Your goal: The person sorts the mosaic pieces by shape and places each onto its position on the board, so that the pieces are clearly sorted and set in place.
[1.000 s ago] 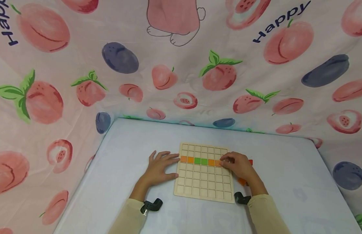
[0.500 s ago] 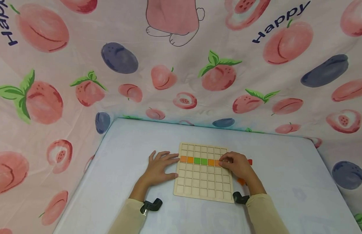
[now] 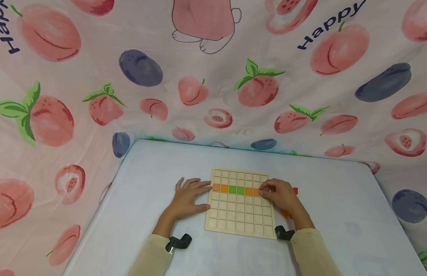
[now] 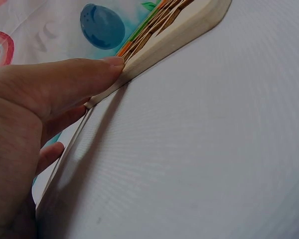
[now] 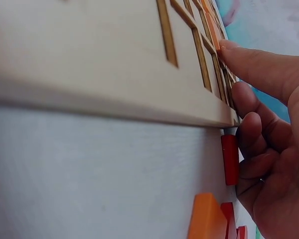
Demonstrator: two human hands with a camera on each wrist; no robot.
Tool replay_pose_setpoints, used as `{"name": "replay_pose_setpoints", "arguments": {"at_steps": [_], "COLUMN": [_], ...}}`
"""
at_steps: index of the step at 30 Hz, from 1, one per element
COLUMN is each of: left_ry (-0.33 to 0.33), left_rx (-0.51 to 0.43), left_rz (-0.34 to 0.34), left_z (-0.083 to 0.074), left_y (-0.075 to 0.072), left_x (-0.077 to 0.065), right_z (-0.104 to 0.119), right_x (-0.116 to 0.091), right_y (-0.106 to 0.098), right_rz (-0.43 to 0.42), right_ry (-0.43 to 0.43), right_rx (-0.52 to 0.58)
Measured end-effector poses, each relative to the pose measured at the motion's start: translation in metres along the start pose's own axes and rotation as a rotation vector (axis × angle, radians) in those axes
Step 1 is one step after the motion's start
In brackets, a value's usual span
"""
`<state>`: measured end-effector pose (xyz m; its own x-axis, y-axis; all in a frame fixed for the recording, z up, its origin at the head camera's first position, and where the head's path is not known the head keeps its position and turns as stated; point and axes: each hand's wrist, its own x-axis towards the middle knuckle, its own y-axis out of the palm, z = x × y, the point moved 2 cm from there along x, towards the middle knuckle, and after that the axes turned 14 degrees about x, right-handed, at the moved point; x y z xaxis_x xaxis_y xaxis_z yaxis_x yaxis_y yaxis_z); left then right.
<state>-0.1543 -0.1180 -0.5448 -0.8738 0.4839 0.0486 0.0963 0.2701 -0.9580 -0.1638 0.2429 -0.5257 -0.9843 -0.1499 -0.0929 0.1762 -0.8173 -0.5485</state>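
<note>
Filling the space beyond both sets of fingers, a pale pink cloth carries printed fruit and the word "Happy"; beneath them spreads a white table. Between the fingers of the two hands lies a flat wooden board, cut into a grid of squares. Behind the fingers come beige sleeves. The left hand has its fingers spread wide, holding nothing, thumb and a fingertip touching the board's left edge. The right hand is bent over the opposite side, fingers curled in; its thumb touches the end orange tile, though whether the tile is pinched or only pressed I cannot tell. Leftward from that thumb, the row runs orange, two green tiles, then two more orange. Near the right hand's curled fingers, off the board, are a red block and, closer to the wrist, an orange block.
</note>
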Motion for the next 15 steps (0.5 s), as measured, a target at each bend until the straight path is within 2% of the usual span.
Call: {"name": "replay_pose_setpoints", "arguments": {"at_steps": [10,15], "left_ry": [-0.002,0.001], "left_rx": [-0.004,-0.002], "left_rz": [-0.007,-0.004], "left_z": [0.0009,0.0013], "left_y": [0.0003,0.0017], "left_x": [0.0000,0.0002], "right_z": [-0.0003,-0.0009], "right_x": [0.0003,-0.0033], "right_y": [-0.0011,-0.0083], "right_rz": [0.006,0.006], "right_ry": [0.022,0.045], "right_rx": [0.008,0.051]}}
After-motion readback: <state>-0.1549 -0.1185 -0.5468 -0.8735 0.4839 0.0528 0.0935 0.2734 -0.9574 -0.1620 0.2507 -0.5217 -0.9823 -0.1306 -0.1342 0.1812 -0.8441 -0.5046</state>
